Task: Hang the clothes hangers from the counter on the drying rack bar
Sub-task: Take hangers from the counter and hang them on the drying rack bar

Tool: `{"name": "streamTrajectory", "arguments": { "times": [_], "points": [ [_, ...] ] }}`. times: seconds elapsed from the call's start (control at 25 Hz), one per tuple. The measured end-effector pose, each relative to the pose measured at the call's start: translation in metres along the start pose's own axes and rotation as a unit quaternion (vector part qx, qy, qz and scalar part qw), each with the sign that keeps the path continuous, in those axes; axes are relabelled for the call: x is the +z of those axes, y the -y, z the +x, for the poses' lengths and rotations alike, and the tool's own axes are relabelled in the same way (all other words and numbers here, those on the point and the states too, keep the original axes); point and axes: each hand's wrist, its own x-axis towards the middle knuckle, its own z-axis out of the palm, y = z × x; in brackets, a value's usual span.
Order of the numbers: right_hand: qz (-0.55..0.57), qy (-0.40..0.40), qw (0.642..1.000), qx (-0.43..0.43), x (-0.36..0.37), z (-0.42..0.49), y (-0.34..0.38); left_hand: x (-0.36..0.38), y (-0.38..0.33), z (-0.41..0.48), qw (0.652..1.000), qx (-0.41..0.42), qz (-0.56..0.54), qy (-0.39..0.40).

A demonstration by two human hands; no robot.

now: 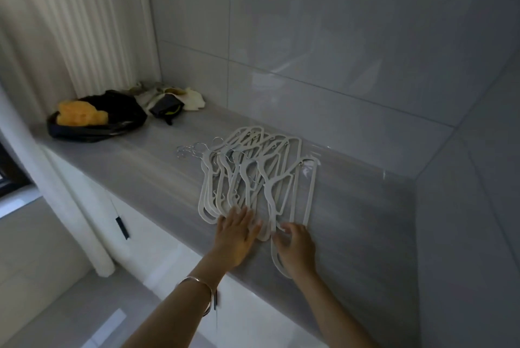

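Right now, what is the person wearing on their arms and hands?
Both forearms are bare, with no sleeves in view. The left hand wears no gloves, and just behind it a thin silver bangle circles the wrist. The right hand is also bare; no rings, watch or bracelet show on that side.

My arms bare, no sleeves in view. Thin silver bangle round my left wrist, plain, smooth, slightly loose. Left hand bare, no rings visible. Right hand bare, right wrist unadorned. No gloves, no watch.
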Motion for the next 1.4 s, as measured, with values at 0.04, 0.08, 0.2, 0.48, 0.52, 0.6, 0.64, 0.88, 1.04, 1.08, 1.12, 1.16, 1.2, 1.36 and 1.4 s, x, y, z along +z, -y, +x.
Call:
{"name": "streamTrajectory", "arguments": {
  "times": [0.04,0.08,0.2,0.48,0.52,0.6,0.64,0.88,1.04,1.08,1.12,1.16,1.2,1.36,1.4],
  "points": [
    [-0.019,-0.014,1.000,0.003,0.005,0.003,-0.002,0.007,0.004,0.002,1.000,0.001,0.000,-0.008],
    [-0.040,-0.026,0.999,0.003,0.010,0.007,-0.004,0.012,0.008,0.003,1.000,0.000,0.003,-0.014],
    [-0.124,-0.030,0.992,-0.013,0.019,0.013,-0.005,0.016,0.009,0.005,1.000,-0.006,0.007,-0.013],
    [-0.162,-0.064,0.985,0.013,0.000,0.033,-0.020,0.009,0.003,0.005,1.000,-0.021,0.016,0.014],
    [-0.163,-0.079,0.983,0.008,-0.003,0.036,-0.020,0.009,0.002,0.005,0.999,-0.020,0.019,0.017],
    [-0.161,-0.095,0.982,-0.006,-0.007,0.037,-0.016,0.008,-0.001,0.005,1.000,-0.016,0.013,0.021],
    [-0.163,-0.097,0.982,-0.013,-0.007,0.036,-0.013,0.007,-0.003,0.007,1.000,-0.016,0.006,0.016],
    [-0.110,-0.129,0.985,-0.022,0.001,0.009,-0.019,-0.014,-0.016,0.038,0.993,-0.066,-0.085,-0.048],
    [-0.096,-0.130,0.986,-0.030,-0.003,0.006,-0.022,-0.008,-0.017,0.051,0.979,-0.118,-0.149,-0.075],
    [-0.093,-0.128,0.987,-0.030,-0.004,0.007,-0.022,-0.008,-0.019,0.055,0.980,-0.135,-0.130,-0.070],
    [-0.092,-0.132,0.986,-0.039,-0.004,0.007,-0.021,-0.010,-0.021,0.060,0.982,-0.149,-0.096,-0.066],
    [-0.095,-0.141,0.984,-0.054,-0.003,0.006,-0.021,-0.012,-0.023,0.064,0.983,-0.158,-0.057,-0.070],
    [-0.098,-0.144,0.982,-0.066,-0.001,0.005,-0.022,-0.014,-0.024,0.068,0.984,-0.161,-0.022,-0.076],
    [-0.098,-0.134,0.985,-0.045,0.000,0.006,-0.031,-0.012,-0.023,0.074,0.980,-0.153,-0.013,-0.126],
    [-0.090,-0.124,0.988,-0.025,-0.002,0.009,-0.029,-0.012,-0.022,0.074,0.978,-0.145,-0.041,-0.144]
  ]
}}
